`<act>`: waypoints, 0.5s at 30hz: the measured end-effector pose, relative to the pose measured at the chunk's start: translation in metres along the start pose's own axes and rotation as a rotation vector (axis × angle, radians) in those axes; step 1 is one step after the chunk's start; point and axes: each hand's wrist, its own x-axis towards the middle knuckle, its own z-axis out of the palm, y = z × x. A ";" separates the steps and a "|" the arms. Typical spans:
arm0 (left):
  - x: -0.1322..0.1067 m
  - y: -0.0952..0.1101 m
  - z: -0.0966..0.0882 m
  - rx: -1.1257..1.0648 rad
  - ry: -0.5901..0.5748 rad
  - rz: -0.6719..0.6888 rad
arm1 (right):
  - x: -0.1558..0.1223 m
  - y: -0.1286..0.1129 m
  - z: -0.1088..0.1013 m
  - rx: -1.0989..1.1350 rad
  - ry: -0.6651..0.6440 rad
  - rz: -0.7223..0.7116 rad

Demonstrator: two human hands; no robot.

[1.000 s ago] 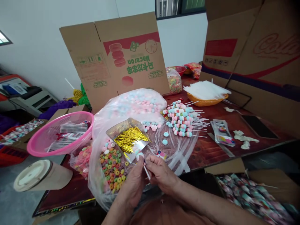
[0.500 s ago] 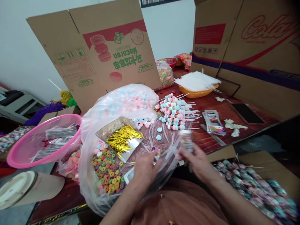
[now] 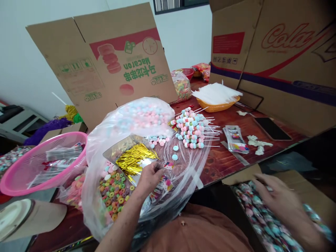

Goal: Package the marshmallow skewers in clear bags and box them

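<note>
My left hand [image 3: 151, 178] is by the right edge of a pouch of gold twist ties [image 3: 132, 157], its fingers curled together; what they hold, if anything, is hidden. Beside it, printed plastic packaging [image 3: 162, 185] lies on the clear sheet. My right hand [image 3: 279, 197], a little blurred, is over a carton of wrapped candy skewers [image 3: 265, 213], fingers stretched apart, with nothing seen in them. Unwrapped candy skewers [image 3: 193, 127] are stacked on the table, pink and blue with white sticks. Ring candies [image 3: 118, 192] fill the near left of the big clear bag [image 3: 91, 164].
A pink basket [image 3: 13, 182] with printed sleeves and a lidded cup [image 3: 44, 217] stand on the left. An orange basket [image 3: 220, 105] of white sticks, printed sleeves [image 3: 235, 139] and a phone [image 3: 273, 128] lie on the right. Cardboard boxes [image 3: 102, 77] rise behind.
My right hand has moved right and down from the table edge to the carton, and the pack it held no longer shows in it. My left hand has moved left towards the gold ties.
</note>
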 end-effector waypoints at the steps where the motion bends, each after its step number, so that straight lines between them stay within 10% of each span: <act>1: -0.003 0.006 -0.007 -0.024 -0.039 0.032 | 0.011 -0.022 0.021 0.095 -0.033 -0.073; 7: -0.032 0.028 -0.029 -0.148 -0.153 0.158 | 0.028 -0.163 0.110 0.629 -0.589 -0.275; 11: -0.040 0.016 -0.022 -0.144 0.070 0.054 | 0.025 -0.172 0.136 0.660 -0.590 -0.177; 15: -0.033 0.000 -0.011 -0.244 0.048 -0.037 | 0.031 -0.155 0.144 0.691 -0.658 -0.135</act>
